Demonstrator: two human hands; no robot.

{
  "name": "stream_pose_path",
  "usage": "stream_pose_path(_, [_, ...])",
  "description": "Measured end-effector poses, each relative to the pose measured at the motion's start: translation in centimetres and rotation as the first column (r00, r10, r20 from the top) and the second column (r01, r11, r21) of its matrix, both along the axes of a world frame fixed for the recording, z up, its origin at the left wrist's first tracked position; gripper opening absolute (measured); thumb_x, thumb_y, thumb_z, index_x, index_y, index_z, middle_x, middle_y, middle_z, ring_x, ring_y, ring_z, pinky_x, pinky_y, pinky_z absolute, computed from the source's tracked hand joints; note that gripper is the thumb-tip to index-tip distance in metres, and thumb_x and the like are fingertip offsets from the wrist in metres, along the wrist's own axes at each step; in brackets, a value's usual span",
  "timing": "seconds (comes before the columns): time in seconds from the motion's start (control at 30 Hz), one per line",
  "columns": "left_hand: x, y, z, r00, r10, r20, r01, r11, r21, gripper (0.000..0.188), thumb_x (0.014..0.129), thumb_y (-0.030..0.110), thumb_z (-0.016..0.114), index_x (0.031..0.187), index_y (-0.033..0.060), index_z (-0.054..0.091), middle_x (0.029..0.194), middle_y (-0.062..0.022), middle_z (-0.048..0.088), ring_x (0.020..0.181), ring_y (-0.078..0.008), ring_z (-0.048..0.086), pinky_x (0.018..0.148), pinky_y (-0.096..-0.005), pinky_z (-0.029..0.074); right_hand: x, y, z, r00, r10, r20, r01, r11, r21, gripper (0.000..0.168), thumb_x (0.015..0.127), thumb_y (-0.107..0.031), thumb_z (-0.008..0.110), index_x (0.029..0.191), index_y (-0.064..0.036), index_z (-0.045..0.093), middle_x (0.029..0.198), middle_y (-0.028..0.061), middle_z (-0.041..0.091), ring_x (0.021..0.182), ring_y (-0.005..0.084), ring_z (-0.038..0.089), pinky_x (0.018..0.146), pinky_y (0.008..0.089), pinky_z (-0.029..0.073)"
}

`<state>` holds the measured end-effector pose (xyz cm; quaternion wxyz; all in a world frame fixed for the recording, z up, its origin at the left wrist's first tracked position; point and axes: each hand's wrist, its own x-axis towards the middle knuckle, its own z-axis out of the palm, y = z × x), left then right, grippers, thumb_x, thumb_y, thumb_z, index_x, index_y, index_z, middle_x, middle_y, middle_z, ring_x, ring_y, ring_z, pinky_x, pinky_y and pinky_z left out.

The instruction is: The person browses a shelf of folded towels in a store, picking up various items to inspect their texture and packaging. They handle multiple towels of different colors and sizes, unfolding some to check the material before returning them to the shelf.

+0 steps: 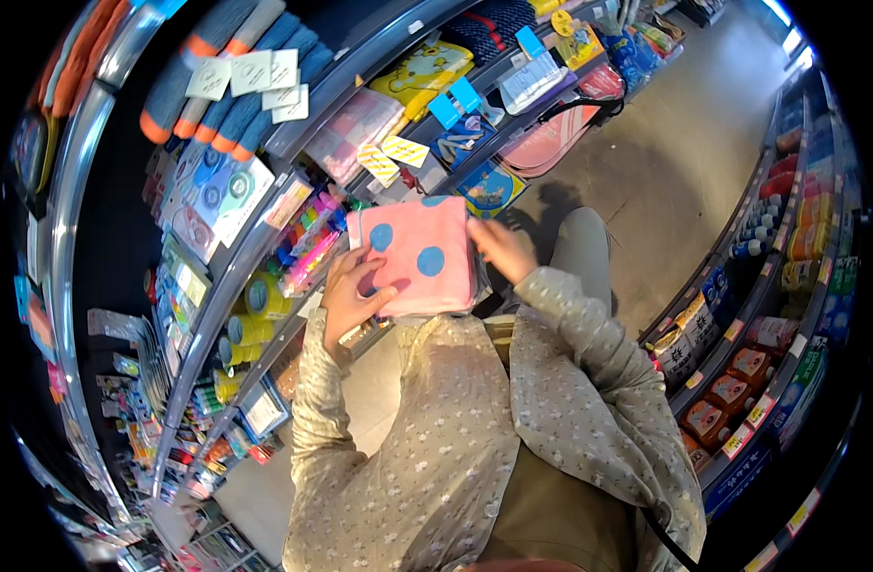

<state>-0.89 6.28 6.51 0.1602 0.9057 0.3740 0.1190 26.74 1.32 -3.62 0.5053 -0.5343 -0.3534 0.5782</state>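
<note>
A pink folded cloth with blue dots [415, 261], perhaps a towel, lies in front of my body at lap height. My left hand [354, 289] rests at its left edge, fingers spread, thumb over its lower left corner. Beside the cloth's right edge is my right hand [504, 250], fingertips at or close to the upper right side; contact is unclear. What lies beneath the cloth is mostly hidden, though clear plastic shows along its right side. Just above it, yellow-striped tags [404, 151] hang at the shelf edge near a pink checked cloth [358, 132].
Shelves with a metal edge [222, 286] curve along my left, holding rolled blue towels [247, 93], yellow tape rolls [265, 294] and packaged goods. Across the aisle floor [665, 171], right-hand shelves hold orange bottles [729, 390]. A pink bag [551, 139] sits low ahead.
</note>
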Motion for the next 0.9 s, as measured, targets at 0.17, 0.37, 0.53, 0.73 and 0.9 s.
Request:
stream_pose_path(0.17, [2.5,-1.2,-3.1,0.937,0.304,0.169,-0.206,0.876,-0.436,0.050,0.065,0.009,0.080,0.105,0.0037,0.051,0.086,-0.0033,0.050,0.071,-0.0162,0.053,0.063,-0.0279,0.045,-5.3,-1.7,1.6,0.794,-0.334,0.508,0.092,0.892,0.443,0.045,0.070,-0.015,0.070,0.110,-0.002,0.055,0.119,0.0159,0.045,0.108,0.0346,0.046,0.091,0.0387,0.040])
stream_pose_path(0.37, [3.1,-1.1,-1.1,0.601,0.791,0.111,0.032,0.115,-0.993,0.050,0.091,0.038,0.052,0.124,0.0031,0.039,0.110,-0.0112,0.054,0.099,-0.0193,0.054,0.086,-0.0330,0.046,-4.5,-4.0,1.0,0.672,-0.414,0.615,-0.328,0.577,0.748,0.032,0.064,-0.011,0.067,0.096,-0.014,0.062,0.119,0.0136,0.050,0.108,0.0298,0.050,0.087,0.0407,0.044])
stream_pose_path(0.53, [4.4,-2.7,-0.4,0.664,0.724,0.185,-0.008,0.254,-0.967,0.057,0.092,0.032,0.052,0.134,0.0002,0.030,0.124,-0.0116,0.048,0.112,-0.0206,0.049,0.096,-0.0336,0.040,-5.2,-4.3,-1.2,0.677,-0.523,0.517,-0.344,0.396,0.852,0.023,0.068,-0.016,0.069,0.090,-0.018,0.065,0.117,0.0067,0.055,0.109,0.0255,0.051,0.089,0.0392,0.046])
stream_pose_path(0.73, [2.7,-3.7,-3.2,0.500,0.853,0.152,-0.086,0.223,-0.971,0.057,0.081,0.002,0.054,0.134,0.0013,0.032,0.111,-0.0070,0.054,0.099,-0.0145,0.053,0.086,-0.0269,0.043,-3.6,-2.9,1.2,0.816,-0.239,0.526,-0.350,0.520,0.779,0.038,0.067,-0.023,0.074,0.101,-0.011,0.062,0.120,0.0125,0.050,0.111,0.0311,0.049,0.091,0.0464,0.042])
stream_pose_path(0.9, [1.4,-3.7,-3.8,0.401,0.913,0.076,-0.041,0.100,-0.994,0.057,0.078,0.002,0.052,0.133,0.0010,0.033,0.104,-0.0079,0.056,0.093,-0.0161,0.055,0.085,-0.0278,0.044,-2.8,0.4,1.2,0.815,-0.475,0.331,0.251,0.805,0.537,0.056,0.062,-0.030,0.078,0.108,-0.004,0.058,0.119,0.0202,0.046,0.108,0.0384,0.047,0.092,0.0453,0.038])
